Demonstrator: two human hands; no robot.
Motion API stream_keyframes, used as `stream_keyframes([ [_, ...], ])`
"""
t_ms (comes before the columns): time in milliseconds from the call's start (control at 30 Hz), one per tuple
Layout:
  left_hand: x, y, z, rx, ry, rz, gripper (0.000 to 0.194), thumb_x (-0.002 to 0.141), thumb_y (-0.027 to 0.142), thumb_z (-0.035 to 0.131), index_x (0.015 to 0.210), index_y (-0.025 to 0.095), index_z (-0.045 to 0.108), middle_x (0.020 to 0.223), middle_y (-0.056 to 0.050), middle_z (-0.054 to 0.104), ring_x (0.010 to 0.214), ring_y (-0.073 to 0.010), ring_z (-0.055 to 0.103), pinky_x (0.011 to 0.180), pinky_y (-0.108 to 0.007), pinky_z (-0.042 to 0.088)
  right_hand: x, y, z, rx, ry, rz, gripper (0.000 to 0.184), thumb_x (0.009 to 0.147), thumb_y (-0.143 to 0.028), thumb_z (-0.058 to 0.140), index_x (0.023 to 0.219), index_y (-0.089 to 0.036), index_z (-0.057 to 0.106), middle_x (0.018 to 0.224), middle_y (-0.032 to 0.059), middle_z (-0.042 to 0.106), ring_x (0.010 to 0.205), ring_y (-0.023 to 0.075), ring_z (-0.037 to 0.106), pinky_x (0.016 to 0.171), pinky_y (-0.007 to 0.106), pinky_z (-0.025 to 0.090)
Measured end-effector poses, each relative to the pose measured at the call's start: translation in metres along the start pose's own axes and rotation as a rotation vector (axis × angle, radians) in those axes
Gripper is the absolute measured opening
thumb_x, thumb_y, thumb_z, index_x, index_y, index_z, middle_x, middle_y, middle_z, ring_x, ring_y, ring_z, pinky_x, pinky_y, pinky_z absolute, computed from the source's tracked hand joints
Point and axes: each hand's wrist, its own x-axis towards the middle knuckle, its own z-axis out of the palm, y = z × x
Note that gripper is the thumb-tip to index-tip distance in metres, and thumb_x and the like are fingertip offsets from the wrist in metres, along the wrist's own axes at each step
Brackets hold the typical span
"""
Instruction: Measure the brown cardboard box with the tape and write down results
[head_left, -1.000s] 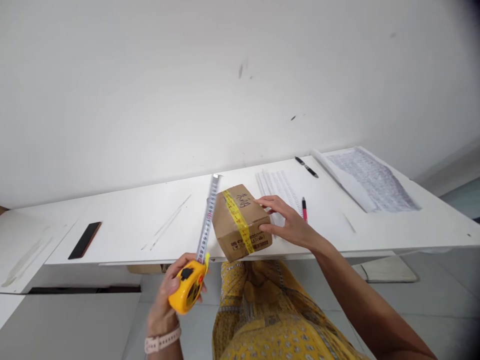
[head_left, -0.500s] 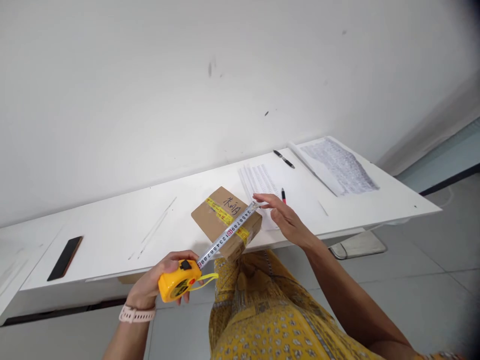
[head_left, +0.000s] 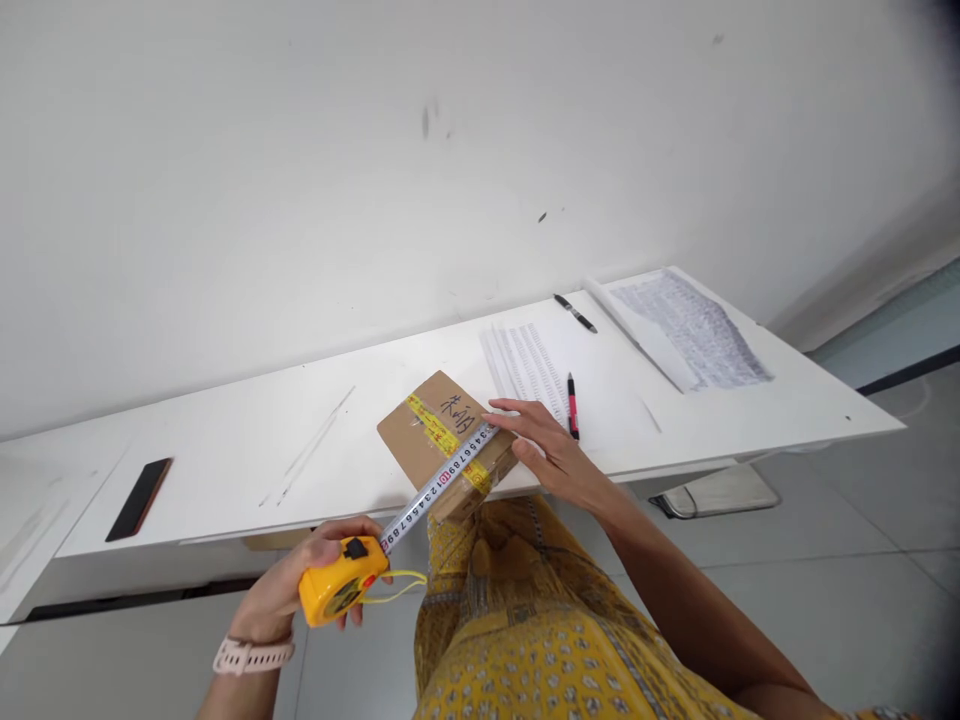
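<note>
My left hand point(head_left: 307, 570) is wrapped round the yellow case of a tape measure point(head_left: 341, 582), in front of the table edge. From the case, the numbered steel blade point(head_left: 420, 508) runs out diagonally over a cardboard box point(head_left: 420, 440). Yellow printed tape and black handwriting mark the box's top. My right hand point(head_left: 547, 445) is at the box's right corner, its fingers stretched out over the blade's far end and the thumb apart. The fingertips hide the very tip of the blade.
On the white table point(head_left: 247, 440) lie printed sheets point(head_left: 525, 365), a red and black pen point(head_left: 573, 405), a black pen point(head_left: 575, 313) and a densely marked paper point(head_left: 694, 330). A dark flat bar point(head_left: 139, 500) is at left. Behind rises a white wall point(head_left: 300, 180).
Both hands and the tape measure have shifted slightly left and down in view. The right fingers have come down onto the blade's end at the box. The red pen is more exposed.
</note>
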Motion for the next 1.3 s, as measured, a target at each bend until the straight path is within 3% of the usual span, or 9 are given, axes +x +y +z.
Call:
stream_keyframes([
  [233,0.013,-0.005,-0.005,-0.033,-0.079,0.017,0.050,0.077,0.047,0.069,0.113,0.013,0.066,0.098,-0.016,0.074,0.055,-0.0216,0.070,0.044,-0.026,0.055,-0.006,0.012,0.008,0.024,0.060,0.011,0.039,0.101,-0.035,0.045,0.139,-0.037,0.053,0.140,0.0051,0.053,0.131,0.0241,0.047,0.109,0.047,0.042],
  [467,0.007,-0.013,-0.008,-0.040,-0.052,0.046,0.051,0.078,0.044,0.068,0.117,0.012,0.065,0.098,-0.016,0.073,0.057,-0.0223,0.071,0.049,-0.027,0.056,-0.007,0.006,0.009,0.056,0.063,0.019,0.044,0.096,-0.036,0.055,0.140,-0.040,0.050,0.141,0.0042,0.053,0.132,0.0252,0.046,0.109,0.047,0.043],
  [600,0.004,-0.030,-0.011,-0.130,-0.063,0.201,0.058,0.072,0.049,0.072,0.117,0.012,0.067,0.106,-0.015,0.071,0.062,-0.0226,0.071,0.053,-0.028,0.058,-0.015,0.011,0.007,0.164,0.165,0.056,0.059,0.094,-0.038,0.058,0.149,-0.039,0.036,0.143,0.0064,0.051,0.126,0.0261,0.052,0.103,0.048,0.047],
  [733,0.018,-0.059,-0.005,-0.247,-0.017,0.406,0.057,0.068,0.051,0.075,0.114,0.018,0.068,0.130,-0.015,0.063,0.068,-0.0256,0.074,0.056,-0.032,0.059,-0.025,0.029,0.012,0.127,0.253,0.158,0.063,0.094,-0.042,0.057,0.152,-0.037,0.032,0.116,0.0065,0.062,0.107,0.0240,0.061,0.094,0.047,0.051],
  [867,0.043,-0.080,0.014,-0.327,0.117,0.435,0.049,0.073,0.049,0.072,0.113,0.020,0.066,0.106,-0.011,0.073,0.068,-0.0270,0.074,0.056,-0.035,0.060,-0.025,0.025,0.024,0.061,0.130,0.166,0.076,0.088,-0.048,0.064,0.153,-0.036,0.028,0.100,0.0035,0.061,0.086,0.0204,0.062,0.080,0.040,0.055],
  [1000,0.055,-0.064,0.023,-0.289,0.170,0.499,0.054,0.068,0.051,0.074,0.110,0.019,0.067,0.085,-0.007,0.073,0.067,-0.0292,0.073,0.056,-0.037,0.061,-0.006,-0.003,0.031,-0.007,-0.003,0.107,0.063,0.086,-0.050,0.066,0.144,-0.035,0.046,0.098,0.0041,0.061,0.078,0.0189,0.059,0.069,0.034,0.052],
  [1100,0.054,-0.037,0.024,-0.256,0.216,0.610,0.053,0.066,0.053,0.073,0.107,0.019,0.068,0.081,-0.006,0.073,0.066,-0.0295,0.073,0.055,-0.036,0.061,0.018,-0.019,0.033,-0.016,0.028,0.082,0.050,0.089,-0.051,0.062,0.134,-0.030,0.056,0.092,0.0040,0.061,0.072,0.0172,0.057,0.064,0.032,0.050],
  [1200,0.048,-0.021,0.034,-0.244,0.253,0.713,0.057,0.063,0.053,0.075,0.109,0.021,0.067,0.098,-0.006,0.073,0.066,-0.0275,0.073,0.057,-0.037,0.061,0.047,-0.024,0.034,-0.113,0.174,0.067,0.038,0.091,-0.051,0.058,0.118,-0.026,0.067,0.089,0.0064,0.058,0.079,0.0204,0.058,0.069,0.035,0.051],
  [1300,0.045,-0.024,0.050,-0.250,0.262,0.726,0.058,0.061,0.052,0.078,0.110,0.023,0.066,0.127,-0.008,0.064,0.067,-0.0225,0.071,0.059,-0.035,0.061,0.077,-0.023,0.036,-0.157,0.298,0.002,0.031,0.095,-0.047,0.050,0.099,-0.025,0.071,0.108,0.0119,0.059,0.105,0.0277,0.056,0.090,0.045,0.049],
])
